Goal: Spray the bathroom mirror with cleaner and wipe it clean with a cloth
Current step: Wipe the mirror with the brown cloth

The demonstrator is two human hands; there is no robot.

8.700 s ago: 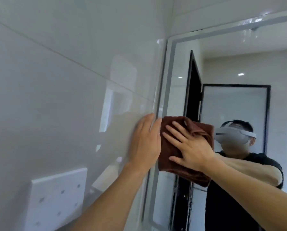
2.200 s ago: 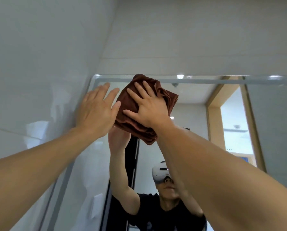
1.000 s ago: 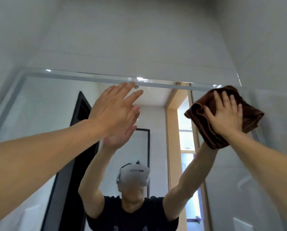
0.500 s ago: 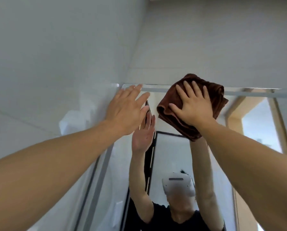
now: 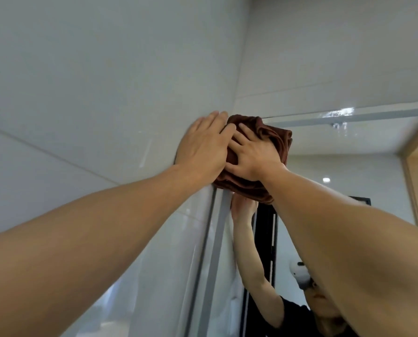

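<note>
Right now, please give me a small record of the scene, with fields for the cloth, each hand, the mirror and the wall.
cloth: brown cloth, bunched, pressed against the top left corner of the mirror
right hand: right hand lies on the cloth with fingers spread, pressing it to the glass
left hand: left hand flat, fingers straight, on the wall beside the cloth; its fingertips reach the cloth's edge
mirror: mirror with a grey frame; drops show on the top frame at the right
wall: glossy pale tiled wall left of the mirror

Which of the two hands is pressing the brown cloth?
The right hand: its spread fingers press the brown cloth at the mirror's top corner. The left hand lies flat beside it.
</note>
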